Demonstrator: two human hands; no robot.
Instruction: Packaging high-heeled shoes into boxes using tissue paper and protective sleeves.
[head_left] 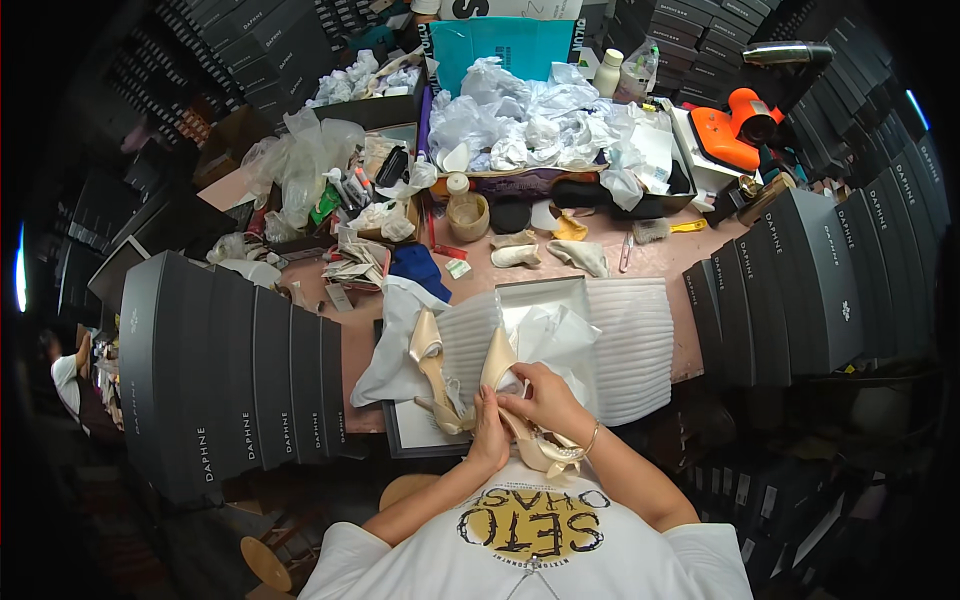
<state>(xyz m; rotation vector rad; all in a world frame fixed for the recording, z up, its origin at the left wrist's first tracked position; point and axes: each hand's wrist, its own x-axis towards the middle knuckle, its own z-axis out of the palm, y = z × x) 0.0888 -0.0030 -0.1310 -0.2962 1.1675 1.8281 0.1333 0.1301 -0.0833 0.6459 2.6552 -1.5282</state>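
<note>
Cluttered worktable (680,250) | glossy cream satin heel (520,420) | left hand (490,435), right hand (548,400) grips pinching it

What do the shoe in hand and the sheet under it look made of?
Shoe: looks like satin-type fabric, champagne, with a soft sheen along the upper; could be synthetic. Sheet: thin white tissue paper, matte, crumpled into sharp creases in the open box.

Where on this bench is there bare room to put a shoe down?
The best bare patch is the pink tabletop between the blue cloth and the open shoebox. A narrow strip runs by the right stack of black boxes. The back, with crumpled paper, is crowded.
</note>
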